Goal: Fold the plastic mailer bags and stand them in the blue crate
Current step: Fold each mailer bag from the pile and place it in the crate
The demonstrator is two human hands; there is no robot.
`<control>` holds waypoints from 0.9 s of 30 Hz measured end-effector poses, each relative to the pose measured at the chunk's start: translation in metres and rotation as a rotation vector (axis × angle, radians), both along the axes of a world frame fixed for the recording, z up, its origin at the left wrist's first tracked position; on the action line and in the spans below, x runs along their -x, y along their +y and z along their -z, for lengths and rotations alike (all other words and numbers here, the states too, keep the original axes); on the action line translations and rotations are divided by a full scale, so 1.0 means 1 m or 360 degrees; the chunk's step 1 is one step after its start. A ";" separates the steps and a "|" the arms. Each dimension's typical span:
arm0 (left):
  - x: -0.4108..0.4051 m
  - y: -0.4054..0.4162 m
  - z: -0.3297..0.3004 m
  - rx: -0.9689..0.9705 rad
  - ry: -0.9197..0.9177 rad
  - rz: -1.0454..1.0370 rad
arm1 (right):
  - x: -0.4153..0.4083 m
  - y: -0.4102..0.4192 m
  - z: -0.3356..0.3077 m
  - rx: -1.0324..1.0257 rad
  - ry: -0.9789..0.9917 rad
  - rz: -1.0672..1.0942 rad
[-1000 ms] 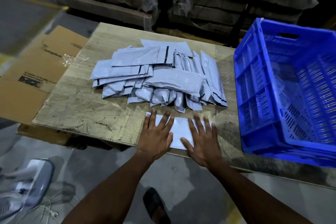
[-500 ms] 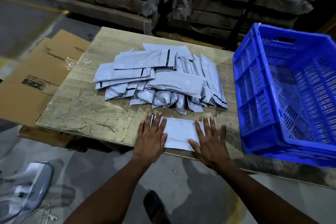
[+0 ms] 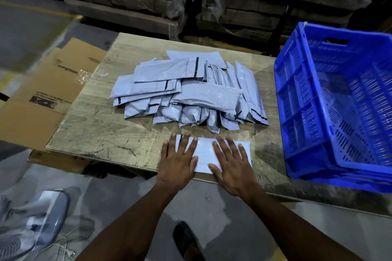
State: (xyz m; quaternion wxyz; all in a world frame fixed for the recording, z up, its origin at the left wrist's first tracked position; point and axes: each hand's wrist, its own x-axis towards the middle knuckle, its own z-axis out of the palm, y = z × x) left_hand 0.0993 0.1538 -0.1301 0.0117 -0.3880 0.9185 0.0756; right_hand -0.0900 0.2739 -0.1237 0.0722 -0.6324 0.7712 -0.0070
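Observation:
A white mailer bag (image 3: 204, 152) lies flat at the near edge of the wooden table (image 3: 95, 129). My left hand (image 3: 178, 159) presses on its left end with straight, spread fingers. My right hand (image 3: 232, 164) presses flat on its right part, and the bag's right end shows past the fingers. Behind the bag lies a heap of several grey mailer bags (image 3: 191, 93), some rolled, some flat with black strips. The blue crate (image 3: 339, 108) stands at the table's right side, and I see no bags inside it.
A flattened cardboard box (image 3: 48, 91) lies left of the table. A fan (image 3: 31, 220) and cable sit on the floor at lower left. A dark shoe (image 3: 186, 239) shows below the table edge. Wrapped stacks of boards fill the background.
Both hands have slid along the white bag: they came closer together again and the right hand moved left, so the bag's right end now shows. The camera shifted slightly.

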 end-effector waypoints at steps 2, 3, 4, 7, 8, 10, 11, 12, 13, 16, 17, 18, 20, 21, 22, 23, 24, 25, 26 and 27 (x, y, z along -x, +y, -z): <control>0.000 -0.002 0.001 -0.0009 0.0012 0.0006 | 0.007 0.007 0.001 -0.0029 0.0031 0.0066; 0.000 -0.003 0.001 -0.0022 0.0015 0.0015 | 0.010 0.010 0.000 -0.0053 0.0026 0.0088; -0.001 -0.003 0.001 -0.0043 0.0018 0.0028 | 0.013 0.014 -0.001 -0.0064 0.0012 0.0108; -0.002 -0.003 -0.006 -0.0029 0.0071 0.0035 | 0.019 0.019 -0.007 -0.0101 -0.0006 0.0178; -0.002 -0.003 -0.011 0.0018 0.0086 0.0013 | 0.020 0.018 -0.010 -0.0087 -0.0005 0.0217; 0.007 -0.002 -0.018 0.0108 0.0091 0.0041 | 0.017 0.010 -0.017 0.0022 0.0027 0.0219; 0.015 -0.001 -0.020 0.0131 0.0086 0.0117 | 0.014 0.005 -0.018 0.0078 0.0026 0.0154; 0.023 0.002 -0.019 0.0135 0.0084 0.0202 | 0.010 0.000 -0.016 0.0131 0.0009 0.0049; 0.030 0.005 -0.016 0.0118 0.0080 0.0259 | 0.007 -0.005 -0.013 0.0163 -0.0010 -0.0054; 0.036 0.014 -0.003 0.0046 0.0027 0.0240 | 0.001 -0.008 0.000 0.0135 0.0014 -0.0079; 0.034 0.014 0.000 0.0048 0.0017 0.0228 | -0.001 -0.007 0.002 0.0134 0.0046 -0.0045; 0.033 0.015 0.002 0.0049 0.0020 0.0225 | -0.001 -0.006 0.003 0.0130 0.0082 -0.0029; 0.031 0.014 0.000 0.0058 0.0034 0.0230 | -0.002 -0.004 0.004 0.0134 0.0120 -0.0026; 0.030 0.014 -0.002 0.0061 0.0037 0.0227 | -0.001 -0.003 0.004 0.0134 0.0122 -0.0026; 0.029 0.013 -0.003 0.0060 0.0041 0.0210 | 0.000 -0.003 0.003 0.0129 0.0117 -0.0020; 0.026 0.011 -0.004 0.0049 0.0046 0.0172 | 0.001 -0.003 0.003 0.0113 0.0100 -0.0009; 0.022 0.010 -0.004 0.0036 0.0054 0.0116 | 0.002 -0.003 0.002 0.0095 0.0079 0.0002; 0.017 0.009 -0.003 0.0024 0.0066 0.0062 | 0.003 -0.003 0.002 0.0079 0.0060 0.0013; 0.011 0.007 -0.001 0.0013 0.0074 0.0026 | 0.004 -0.002 0.002 0.0062 0.0044 0.0022; 0.007 0.006 0.000 0.0001 0.0075 0.0013 | 0.005 -0.001 0.003 0.0045 0.0030 0.0030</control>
